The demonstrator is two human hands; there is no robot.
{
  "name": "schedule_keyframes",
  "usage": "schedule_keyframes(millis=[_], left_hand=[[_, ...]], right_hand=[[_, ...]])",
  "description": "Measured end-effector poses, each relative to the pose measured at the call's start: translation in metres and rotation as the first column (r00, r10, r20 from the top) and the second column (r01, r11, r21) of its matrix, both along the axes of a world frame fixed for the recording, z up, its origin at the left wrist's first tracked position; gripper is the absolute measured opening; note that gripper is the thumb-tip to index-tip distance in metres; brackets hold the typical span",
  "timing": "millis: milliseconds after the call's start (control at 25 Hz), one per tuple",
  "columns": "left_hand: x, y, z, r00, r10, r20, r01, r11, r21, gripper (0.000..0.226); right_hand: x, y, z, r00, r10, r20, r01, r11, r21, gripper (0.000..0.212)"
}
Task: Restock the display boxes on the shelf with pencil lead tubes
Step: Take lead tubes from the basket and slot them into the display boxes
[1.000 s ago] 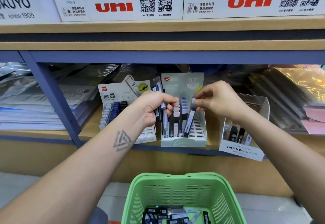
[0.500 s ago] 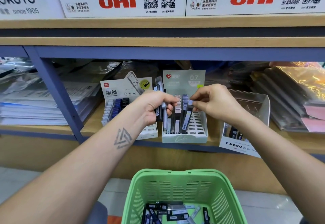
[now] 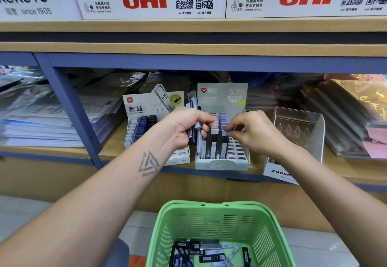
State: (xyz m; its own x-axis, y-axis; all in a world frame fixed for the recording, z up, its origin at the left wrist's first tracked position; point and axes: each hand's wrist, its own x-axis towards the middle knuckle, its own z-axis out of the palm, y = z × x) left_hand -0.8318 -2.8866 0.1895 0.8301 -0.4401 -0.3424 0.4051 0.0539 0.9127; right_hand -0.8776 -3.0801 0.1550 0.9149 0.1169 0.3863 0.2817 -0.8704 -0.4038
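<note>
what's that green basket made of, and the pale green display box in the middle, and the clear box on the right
Green basket: moulded plastic, semi-matte; the slotted walls and rounded rim show it.
Pale green display box: likely printed cardboard, matte, with a flat folded back panel; its white slotted insert looks like plastic.
Clear box: transparent, glossy, probably rigid plastic or acrylic; the shelf shows through.

Both bare forearms reached forward and up from the bottom corners, converging toward the middle. The left forearm bore a triangular tattoo just below the wrist. The left hand was turned thumb-up, its fingers curled in a closed grip, knuckles facing right. The right hand was held palm down, back of the hand toward the camera, wrist bent slightly, with thumb and forefinger drawn together in a fine pinching grip. The two hands sat near each other, not touching.
</note>
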Motion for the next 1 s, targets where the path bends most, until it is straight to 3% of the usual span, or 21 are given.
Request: schedule_keyframes(millis=[240,360,520,760,1000], left_hand=[[-0.003,-0.002,-0.005,0.999,-0.048,-0.017,0.048,0.999,0.023,0.011],[-0.006,-0.002,-0.007,0.996,-0.094,0.001,0.094,0.995,0.042,0.009],[-0.013,-0.004,-0.013,0.987,-0.148,0.067,0.141,0.986,0.087,0.020],[-0.021,-0.010,-0.022,0.969,-0.199,0.148,0.176,0.972,0.152,0.030],[-0.022,0.004,-0.019,0.957,-0.278,0.084,0.267,0.956,0.124,0.020]], right_hand=[[-0.004,0.000,0.004,0.999,-0.048,0.018,0.048,0.998,-0.027,0.019],[-0.006,0.001,0.014,0.990,-0.141,0.016,0.136,0.972,0.190,0.020],[-0.013,0.018,0.028,0.987,0.039,-0.153,0.068,0.766,0.639,0.014],[-0.014,0.040,0.035,0.978,0.069,-0.197,0.093,0.700,0.708,0.016],[-0.011,0.029,0.040,0.968,0.111,-0.224,0.154,0.441,0.884,0.007]])
